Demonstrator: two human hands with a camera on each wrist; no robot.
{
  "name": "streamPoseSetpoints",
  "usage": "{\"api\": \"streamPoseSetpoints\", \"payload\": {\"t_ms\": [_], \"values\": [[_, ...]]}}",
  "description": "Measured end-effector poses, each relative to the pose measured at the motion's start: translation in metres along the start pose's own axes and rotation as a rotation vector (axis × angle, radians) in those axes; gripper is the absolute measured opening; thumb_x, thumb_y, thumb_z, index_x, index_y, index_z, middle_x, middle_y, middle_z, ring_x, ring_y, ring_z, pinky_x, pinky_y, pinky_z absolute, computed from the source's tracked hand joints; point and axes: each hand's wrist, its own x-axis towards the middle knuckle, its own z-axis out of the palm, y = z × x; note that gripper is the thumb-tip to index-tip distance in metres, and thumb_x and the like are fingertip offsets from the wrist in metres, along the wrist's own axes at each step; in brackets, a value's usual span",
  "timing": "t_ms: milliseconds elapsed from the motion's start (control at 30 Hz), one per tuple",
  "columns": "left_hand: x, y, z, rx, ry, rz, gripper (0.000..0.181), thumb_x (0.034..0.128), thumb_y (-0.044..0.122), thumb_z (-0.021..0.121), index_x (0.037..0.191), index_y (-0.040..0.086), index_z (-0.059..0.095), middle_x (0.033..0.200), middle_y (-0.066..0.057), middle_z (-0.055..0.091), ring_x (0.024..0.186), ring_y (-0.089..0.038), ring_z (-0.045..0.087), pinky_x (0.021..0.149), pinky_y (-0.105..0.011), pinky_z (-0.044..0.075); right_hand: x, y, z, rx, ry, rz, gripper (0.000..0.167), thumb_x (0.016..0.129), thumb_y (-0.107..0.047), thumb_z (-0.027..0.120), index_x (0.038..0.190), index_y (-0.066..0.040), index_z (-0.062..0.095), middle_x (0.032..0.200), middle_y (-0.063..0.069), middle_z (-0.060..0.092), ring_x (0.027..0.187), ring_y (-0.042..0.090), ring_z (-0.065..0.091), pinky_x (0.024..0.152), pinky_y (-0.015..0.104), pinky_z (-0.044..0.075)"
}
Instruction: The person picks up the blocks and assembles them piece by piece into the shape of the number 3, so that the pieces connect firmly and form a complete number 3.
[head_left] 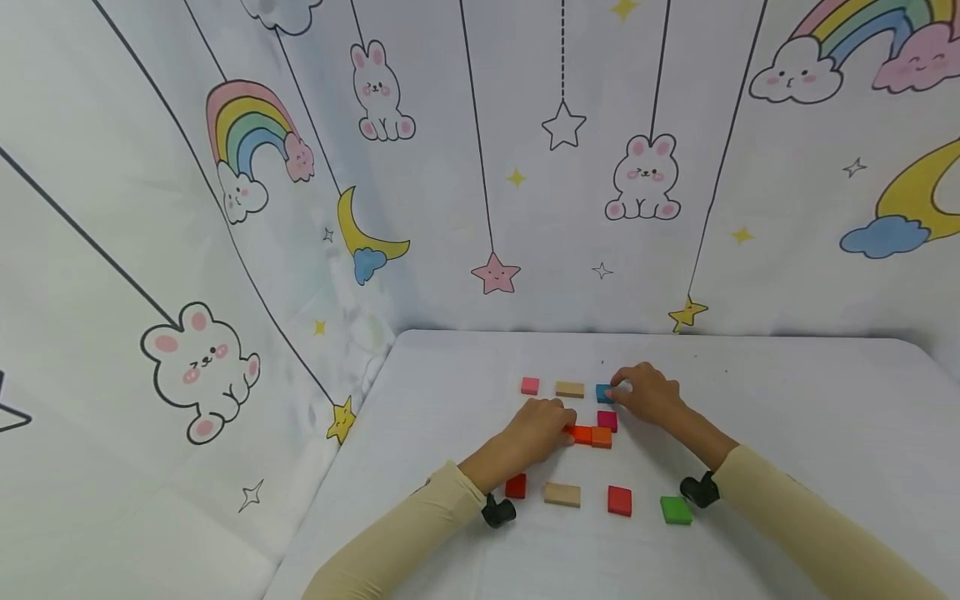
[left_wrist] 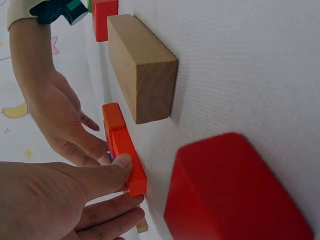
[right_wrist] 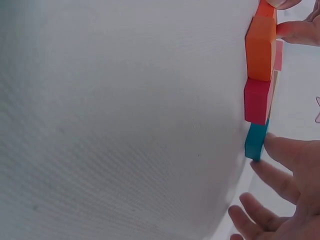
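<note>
My left hand [head_left: 534, 433] pinches a long orange-red block [left_wrist: 131, 162] between thumb and fingers on the white table. This block lies against an orange block [head_left: 602, 437] on its right. Farther back, a blue block [head_left: 602, 393] is pinched by the thumb and index finger of my right hand [head_left: 651, 394]; the right wrist view shows its other fingers spread apart. Between the blue and orange blocks sits a crimson block [right_wrist: 258, 101]. Left of the blue block, in the back row, are a wooden block [head_left: 570, 389] and a pink block [head_left: 530, 386].
Nearer the front edge stand a red block [head_left: 516, 486] beside the left forearm, a wooden block [head_left: 562, 495], another red block [head_left: 619, 501] and a green block [head_left: 676, 510] by the right wrist. A patterned cloth [head_left: 450, 167] hangs behind the table.
</note>
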Motion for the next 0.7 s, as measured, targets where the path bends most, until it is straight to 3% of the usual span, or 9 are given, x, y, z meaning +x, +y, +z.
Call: {"api": "streamPoseSetpoints", "payload": {"t_ms": [700], "values": [[-0.0013,0.0011,-0.0013,-0.005,0.006,-0.001,0.023,0.0985,0.034,0.076,0.116,0.019,0.077,0.095,0.003,0.07,0.082,-0.008,0.059,0.073,-0.019,0.047,-0.0015,0.0059,-0.0067,-0.006,-0.057,-0.037,0.025,0.097,-0.02,0.075,0.119,-0.007,0.076,0.13,0.03,0.063,0.123,0.049,0.054,0.086,0.08,0.046]]}}
